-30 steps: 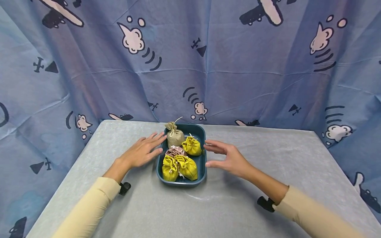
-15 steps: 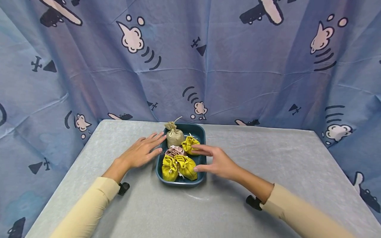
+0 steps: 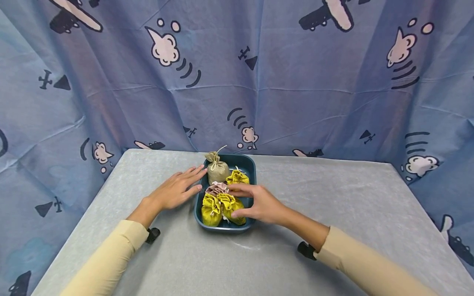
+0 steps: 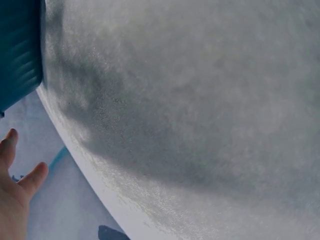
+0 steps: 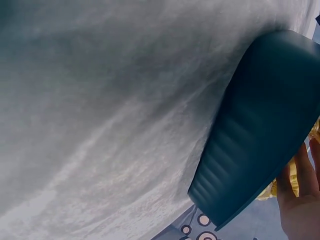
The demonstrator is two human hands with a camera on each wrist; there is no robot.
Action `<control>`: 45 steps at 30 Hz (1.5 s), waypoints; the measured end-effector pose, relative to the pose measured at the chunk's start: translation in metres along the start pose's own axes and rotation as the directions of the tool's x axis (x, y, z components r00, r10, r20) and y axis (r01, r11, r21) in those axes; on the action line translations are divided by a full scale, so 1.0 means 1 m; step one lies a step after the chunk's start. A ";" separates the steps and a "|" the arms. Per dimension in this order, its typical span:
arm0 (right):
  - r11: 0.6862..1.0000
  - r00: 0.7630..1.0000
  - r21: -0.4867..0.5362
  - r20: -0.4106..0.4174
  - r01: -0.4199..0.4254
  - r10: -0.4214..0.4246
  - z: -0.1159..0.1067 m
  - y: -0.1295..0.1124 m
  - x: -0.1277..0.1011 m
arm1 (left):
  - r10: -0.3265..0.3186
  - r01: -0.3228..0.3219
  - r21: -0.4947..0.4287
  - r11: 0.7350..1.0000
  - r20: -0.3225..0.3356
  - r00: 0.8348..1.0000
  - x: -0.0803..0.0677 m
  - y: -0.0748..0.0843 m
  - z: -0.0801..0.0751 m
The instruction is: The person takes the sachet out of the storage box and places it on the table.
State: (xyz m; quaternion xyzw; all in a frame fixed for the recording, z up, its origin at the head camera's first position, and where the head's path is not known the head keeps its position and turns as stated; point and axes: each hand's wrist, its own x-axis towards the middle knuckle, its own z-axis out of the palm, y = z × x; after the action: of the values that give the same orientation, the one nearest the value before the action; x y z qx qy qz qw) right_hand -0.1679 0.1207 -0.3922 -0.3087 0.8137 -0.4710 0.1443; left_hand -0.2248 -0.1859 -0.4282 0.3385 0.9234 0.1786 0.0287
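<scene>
Overhanging near-right yellow bag [image 3: 229, 204] in tray [image 3: 242, 161]: right hand [image 3: 260, 203], thumb and fingers parted, contact unclear. Bag lies leftward of palm; long axis indistinct. Left hand [image 3: 179, 188] farther off, fingers spread at tray's left rim.

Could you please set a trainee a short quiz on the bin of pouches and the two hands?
1. How many yellow drawstring pouches are in the dark teal bin?
2. True or false: the pink pouch stands in the bin's far left corner.
3. Where is the right hand?
A) Flat on the table in front of the bin
B) Reaching in over the bin's right rim
C) On the patterned curtain

Key:
1. Three.
2. False; the beige drawstring pouch stands there.
3. B; the left hand is at the bin's left side.
</scene>
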 end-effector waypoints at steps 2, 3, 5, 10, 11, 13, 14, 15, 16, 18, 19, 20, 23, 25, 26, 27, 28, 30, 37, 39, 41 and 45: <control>1.000 1.000 -0.012 0.001 -0.003 0.003 0.002 -0.001 0.001 | 0.004 -0.004 -0.003 1.000 -0.001 1.000 0.000 0.000 0.000; 1.000 1.000 -0.016 0.001 -0.002 0.002 0.003 -0.001 0.002 | 0.005 -0.005 -0.004 1.000 -0.001 1.000 -0.001 -0.001 0.000; 1.000 1.000 -0.023 0.002 -0.002 0.002 0.004 -0.001 0.003 | 0.008 -0.008 -0.006 1.000 -0.004 1.000 -0.001 -0.001 0.001; 0.998 1.000 -0.070 -0.007 -0.008 0.008 0.008 -0.001 0.005 | 0.010 -0.010 -0.005 1.000 -0.005 1.000 -0.001 -0.001 0.001; 0.996 1.000 -0.085 -0.012 -0.009 0.008 0.009 -0.001 0.005 | 0.010 -0.010 -0.005 1.000 -0.006 1.000 -0.001 -0.001 0.001; 0.993 1.000 -0.121 -0.022 -0.004 0.002 0.010 -0.001 0.006 | 0.012 -0.012 -0.006 1.000 -0.009 1.000 0.000 0.000 0.000; 0.991 1.000 -0.136 -0.026 -0.002 -0.002 0.011 -0.001 0.006 | 0.012 -0.012 -0.005 1.000 -0.009 1.000 0.000 0.000 0.000; 0.989 1.000 -0.151 -0.029 0.004 -0.009 0.012 -0.001 0.007 | 0.012 -0.012 -0.007 1.000 -0.010 1.000 0.000 0.000 0.000; 0.986 0.999 -0.165 -0.032 0.007 -0.013 0.012 -0.001 0.007 | 0.012 -0.012 -0.007 1.000 -0.010 1.000 -0.001 0.000 -0.001; 0.982 0.999 -0.187 -0.034 0.011 -0.018 0.013 -0.001 0.007 | 0.010 -0.010 -0.005 1.000 -0.005 1.000 -0.001 0.000 -0.001; 0.981 0.999 -0.195 -0.034 0.013 -0.020 0.014 0.000 0.008 | 0.009 -0.009 -0.003 1.000 -0.003 1.000 -0.001 0.000 -0.001; 0.980 0.999 -0.200 -0.035 0.009 -0.016 0.014 0.000 0.008 | 0.008 -0.008 -0.005 1.000 -0.003 1.000 -0.001 0.001 -0.001; 0.977 0.999 -0.213 -0.041 -0.003 -0.006 0.015 0.000 0.009 | 0.009 -0.009 -0.002 1.000 -0.001 1.000 -0.001 0.001 -0.002; 0.975 0.999 -0.221 -0.048 -0.013 0.002 0.015 -0.001 0.010 | 0.011 -0.011 -0.003 1.000 -0.002 1.000 -0.001 0.001 -0.002; 0.974 0.999 -0.226 -0.054 -0.016 0.004 0.016 -0.001 0.010 | 0.011 -0.011 -0.003 1.000 -0.002 1.000 -0.001 0.001 -0.002; 0.973 0.998 -0.229 -0.058 -0.019 0.006 0.016 -0.001 0.010 | 0.012 -0.012 0.001 1.000 -0.001 1.000 -0.001 0.001 -0.002; 0.972 0.998 -0.232 -0.061 -0.025 0.011 0.016 -0.001 0.011 | 0.012 -0.012 0.000 1.000 -0.002 1.000 -0.001 0.001 -0.001; 0.970 0.998 -0.241 -0.068 -0.031 0.015 0.016 -0.002 0.011 | 0.011 -0.011 0.001 1.000 0.000 1.000 -0.001 0.001 -0.001; 0.967 0.996 -0.251 -0.094 -0.037 0.014 0.016 -0.002 0.010 | 0.008 -0.008 -0.003 1.000 0.001 1.000 -0.001 0.002 -0.002; 0.970 0.995 -0.241 -0.101 -0.038 0.014 0.015 -0.003 0.010 | 0.011 -0.011 0.001 1.000 -0.001 1.000 -0.001 0.002 -0.001; 0.971 0.994 -0.235 -0.106 -0.037 0.013 0.015 -0.003 0.010 | 0.011 -0.011 0.003 1.000 -0.002 1.000 -0.001 0.002 -0.002; 0.974 0.993 -0.223 -0.120 -0.043 0.016 0.013 -0.003 0.009 | 0.012 -0.012 0.004 1.000 -0.004 1.000 -0.001 0.003 -0.002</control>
State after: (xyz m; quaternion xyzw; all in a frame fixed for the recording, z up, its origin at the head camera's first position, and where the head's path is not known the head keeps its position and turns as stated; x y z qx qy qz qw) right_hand -0.1672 0.1051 -0.3959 -0.2828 0.8733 -0.3910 0.0675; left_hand -0.2225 -0.1853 -0.4258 0.3438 0.9217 0.1776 0.0253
